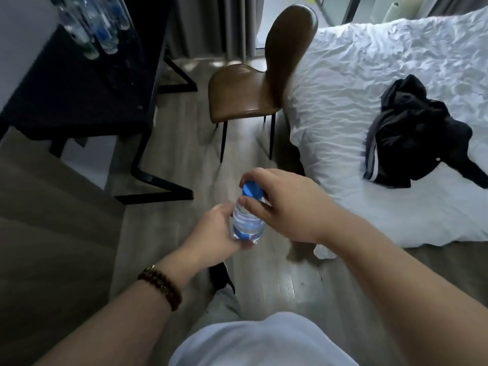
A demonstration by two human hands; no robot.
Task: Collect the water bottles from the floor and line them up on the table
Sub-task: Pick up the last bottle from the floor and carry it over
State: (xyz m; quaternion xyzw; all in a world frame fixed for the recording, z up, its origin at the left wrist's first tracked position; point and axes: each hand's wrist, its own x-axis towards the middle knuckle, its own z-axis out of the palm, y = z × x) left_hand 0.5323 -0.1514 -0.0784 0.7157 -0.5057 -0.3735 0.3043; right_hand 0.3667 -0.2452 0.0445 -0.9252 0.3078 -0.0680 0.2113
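Wooden floor (184,143) runs between dark table (79,96) and bed (369,88). Held upright above it, the water bottle (247,220) is pinched at its cap by the right hand (285,204), with the left hand (214,231) wrapped around its base. Keep it vertical and set it beside the bottles on the table (97,27).

Blurred bottles (103,35) on table (79,96), tops cropped.

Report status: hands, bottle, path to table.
Left hand grips bottle body, right hand pinches its blue cap. Bottle clear of floor. Other bottles already on table, far left. Chair right of table, not blocking.
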